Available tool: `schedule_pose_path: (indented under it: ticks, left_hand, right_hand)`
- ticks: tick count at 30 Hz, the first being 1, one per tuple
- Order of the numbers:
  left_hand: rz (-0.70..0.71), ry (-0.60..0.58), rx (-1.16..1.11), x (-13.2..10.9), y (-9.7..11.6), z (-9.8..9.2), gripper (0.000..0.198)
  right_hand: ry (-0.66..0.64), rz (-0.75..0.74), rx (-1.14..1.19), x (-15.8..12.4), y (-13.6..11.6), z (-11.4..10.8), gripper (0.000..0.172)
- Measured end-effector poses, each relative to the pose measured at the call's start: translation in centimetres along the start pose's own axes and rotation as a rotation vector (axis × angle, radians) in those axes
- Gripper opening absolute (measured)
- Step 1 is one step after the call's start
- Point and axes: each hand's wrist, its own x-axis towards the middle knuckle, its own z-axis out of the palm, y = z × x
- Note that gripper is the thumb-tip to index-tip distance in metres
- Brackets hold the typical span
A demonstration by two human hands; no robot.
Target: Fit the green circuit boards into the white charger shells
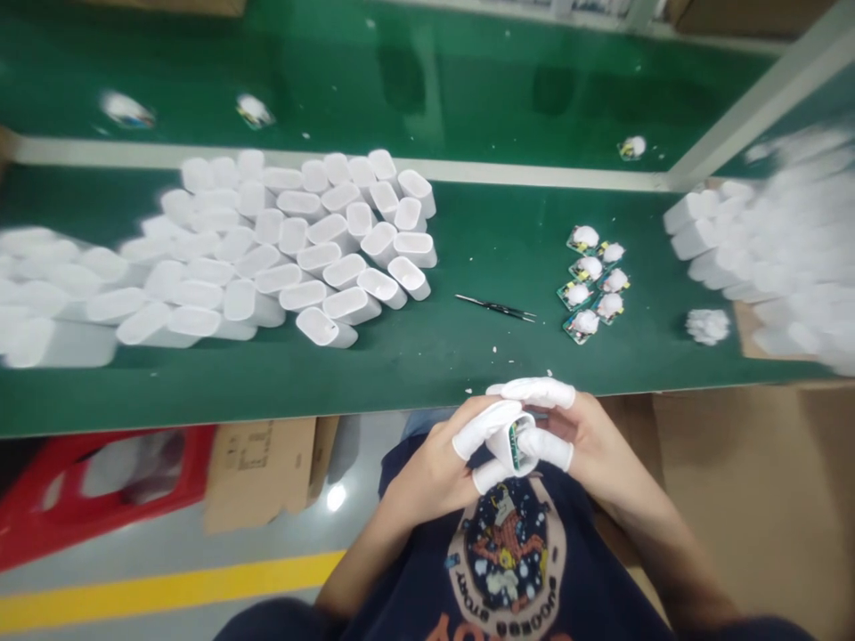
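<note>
Well left of the fingers [476, 429], down on the floor, a red plastic crate [120, 499] is sitting beside a cardboard box [264, 472] (a yellow floor line is running past both). Ahead and to the left of the fingers, a large heap of white plastic shells [294, 249] is spreading across the green tabletop [401, 374], many of them showing their open ends.

Right in front of the chest, the left hand [431, 472] and right hand [591, 436], with white finger cots [531, 389] on several fingers, are clenching a single white plastic shell [527, 450] between them. Its long axis is running roughly back toward the chest, though the fingers are hiding too much to be sure of the tilt. Neither hand is clearly nearer, since the shell is sitting between the two. A green circuit board [515, 445] is showing at its side.

Just ahead of the fingers, a pair of tweezers [495, 307] is lying on the tabletop. Ahead and to the right, small green boards topped with white fluff [584, 285] are lying in two short rows. Farther right, a loose tuft of white fluff [708, 327] is sitting beside a blurred heap of white shells [695, 236].
</note>
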Motion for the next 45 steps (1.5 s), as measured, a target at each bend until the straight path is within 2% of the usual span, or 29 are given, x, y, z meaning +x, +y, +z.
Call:
schedule_pose_path:
  ticks: [4, 7, 12, 17, 22, 24, 28, 31, 33, 35, 36, 38, 41, 43, 45]
  left_hand:
    - [-0.003, 0.041, -0.103, 0.1, -0.4, 0.0, 0.060]
    - [-0.006, 0.035, -0.157, 0.1, -0.6, -0.1, 0.062]
    - [0.032, -0.005, -0.162, 0.2, -0.5, -0.4, 0.062]
    - [0.060, -0.001, -0.075, 0.5, -0.2, -0.5, 0.059]
    - [0.022, 0.041, -0.079, 0.7, -0.2, 0.0, 0.056]
    - [-0.011, 0.030, -0.087, 0.5, -0.3, 0.2, 0.055]
    - [-0.121, 0.015, -0.118, 0.0, -0.8, 0.7, 0.053]
    - [-0.209, 0.080, -0.174, 0.2, -0.6, 0.8, 0.053]
    - [-0.248, 0.161, -0.162, 0.6, -0.2, 0.6, 0.048]
    - [-0.258, 0.226, -0.129, 1.0, 0.4, 0.4, 0.038]
    - [-0.254, 0.244, -0.128, 1.2, 0.8, 0.3, 0.034]
    - [-0.240, 0.246, -0.171, 1.4, 1.4, 0.2, 0.031]
    - [-0.233, 0.219, -0.284, 1.4, 1.9, 0.3, 0.032]
    - [-0.210, 0.221, -0.342, 1.4, 2.0, 0.4, 0.033]
    - [-0.185, 0.241, -0.383, 1.6, 2.1, 0.5, 0.034]
  right_hand:
    - [-0.116, 0.046, 0.123, 0.2, 0.0, -1.0, 0.043]
    - [-0.150, 0.077, 0.148, 0.2, -0.2, -1.4, 0.042]
    - [-0.112, 0.067, 0.152, 0.0, -0.2, -0.5, 0.040]
    - [0.001, 0.019, 0.004, -0.1, -0.6, 0.4, 0.032]
    - [-0.074, -0.013, 0.003, 0.6, -0.6, -0.1, 0.036]
    - [-0.066, -0.027, -0.021, 0.7, -0.3, -0.2, 0.035]
    - [-0.043, -0.042, -0.126, 0.8, 0.6, -0.5, 0.031]
    - [-0.041, -0.071, -0.266, 1.9, 1.2, -1.5, 0.032]
    - [0.102, -0.131, -0.534, 3.7, 1.6, -2.4, 0.028]
    - [0.262, -0.178, -0.932, 6.4, 2.0, -2.9, 0.028]
    - [0.300, -0.188, -1.107, 7.9, 2.2, -3.1, 0.032]
    - [0.269, -0.183, -1.305, 10.4, 2.7, -3.1, 0.041]
    - [0.235, -0.188, -1.308, 12.1, 2.8, -3.3, 0.047]
    - [0.262, -0.208, -1.294, 11.4, 2.2, -3.6, 0.047]
    - [0.358, -0.269, -1.111, 9.4, 1.1, -3.9, 0.044]
